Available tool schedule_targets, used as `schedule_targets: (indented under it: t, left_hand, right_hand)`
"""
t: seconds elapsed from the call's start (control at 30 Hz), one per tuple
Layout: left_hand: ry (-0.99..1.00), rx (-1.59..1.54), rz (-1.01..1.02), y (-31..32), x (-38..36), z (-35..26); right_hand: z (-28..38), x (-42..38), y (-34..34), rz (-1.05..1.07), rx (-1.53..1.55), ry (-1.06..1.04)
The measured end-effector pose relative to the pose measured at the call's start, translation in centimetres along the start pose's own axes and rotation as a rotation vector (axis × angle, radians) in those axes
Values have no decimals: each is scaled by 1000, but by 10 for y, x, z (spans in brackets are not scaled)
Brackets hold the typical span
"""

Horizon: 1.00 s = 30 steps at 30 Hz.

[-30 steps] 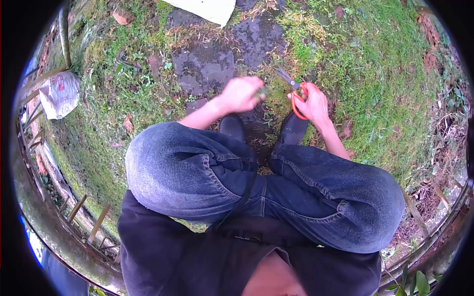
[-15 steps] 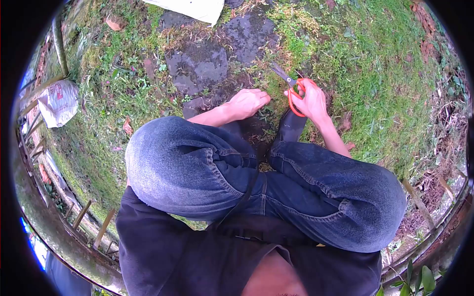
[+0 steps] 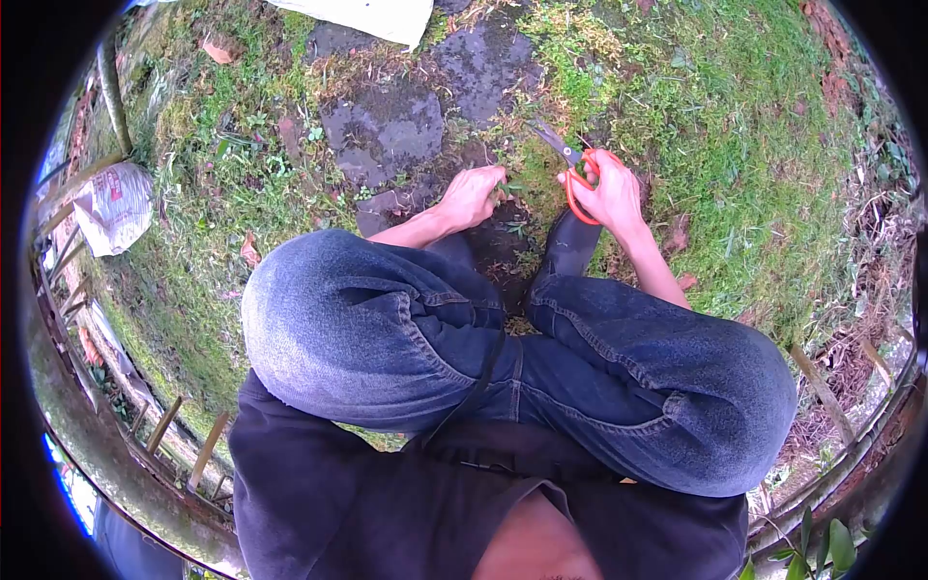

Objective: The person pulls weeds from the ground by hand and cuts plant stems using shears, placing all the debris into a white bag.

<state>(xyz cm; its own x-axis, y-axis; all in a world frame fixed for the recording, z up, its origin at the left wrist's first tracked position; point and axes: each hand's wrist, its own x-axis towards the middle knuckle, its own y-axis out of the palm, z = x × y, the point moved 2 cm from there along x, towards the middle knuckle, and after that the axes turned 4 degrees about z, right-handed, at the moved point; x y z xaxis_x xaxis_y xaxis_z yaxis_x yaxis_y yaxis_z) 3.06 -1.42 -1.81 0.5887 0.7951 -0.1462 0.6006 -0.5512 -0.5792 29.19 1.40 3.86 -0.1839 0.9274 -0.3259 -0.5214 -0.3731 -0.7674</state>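
My right hand [image 3: 616, 196] is wrapped round the orange handles of a pair of scissors [image 3: 555, 141]. The dark blades point up and to the left, over moss and short grass. Their tips look almost together. To the left, my left hand [image 3: 470, 197] is low over the soil with its fingers curled into a pinch. Small green leaves show beside its fingertips, but I cannot make out what lies between them. The two hands are apart. Between them is a patch of dark soil [image 3: 507, 237] with small weeds, just in front of my boots [image 3: 572, 244].
Flat paving stones [image 3: 385, 135] lie in the grass ahead, left of centre. A white sheet or sack [image 3: 372, 17] is at the top edge. A crumpled white bag [image 3: 116, 208] rests by a fence at left. Grass [image 3: 735, 174] stretches to the right.
My left hand has drawn back a little to the left, its fingers now more tightly curled. My right hand and the scissors have barely moved.
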Motion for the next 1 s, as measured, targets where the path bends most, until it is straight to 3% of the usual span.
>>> schedule_targets:
  t: [0.1, 0.2, 0.23, 0.27, 0.33, 0.43, 0.57, 0.6, 0.67, 0.8, 1.0]
  left_hand:
    - [-53, 9, 21, 0, -1, 2]
    - [-115, -165, -84, -14, 18, 10]
    - [-256, -274, -64, -28, 29, 6]
    - [-261, -332, -131, -45, 36, -2]
    - [-361, -225, -4, -68, 45, -7]
    - [-257, -179, 111, -47, 35, -12]
    - [-151, -369, 213, -21, 21, -22]
    - [-232, -320, 292, -20, 19, -26]
    - [-98, -15, 380, -21, 16, -39]
    - [261, 171, 339, -9, 7, -50]
    - [310, 425, 350, 10, -2, -48]
  right_hand:
    - [-3, 1, 0, -9, 2, -1]
    - [-4, 0, 1, -13, 5, -5]
    - [-3, -1, 1, -3, 1, -4]
    - [-2, -1, 1, 7, -3, -5]
    - [-2, -1, 1, 0, -4, -5]
    - [-3, -1, -2, 9, -25, 20]
    - [-5, 2, -7, 17, -54, 41]
    - [-4, 2, -9, 38, -70, 55]
    - [-7, 1, -7, 9, -48, 35]
    - [-3, -3, -7, -18, -30, 19]
    - [-4, -7, -3, 9, -26, 52]
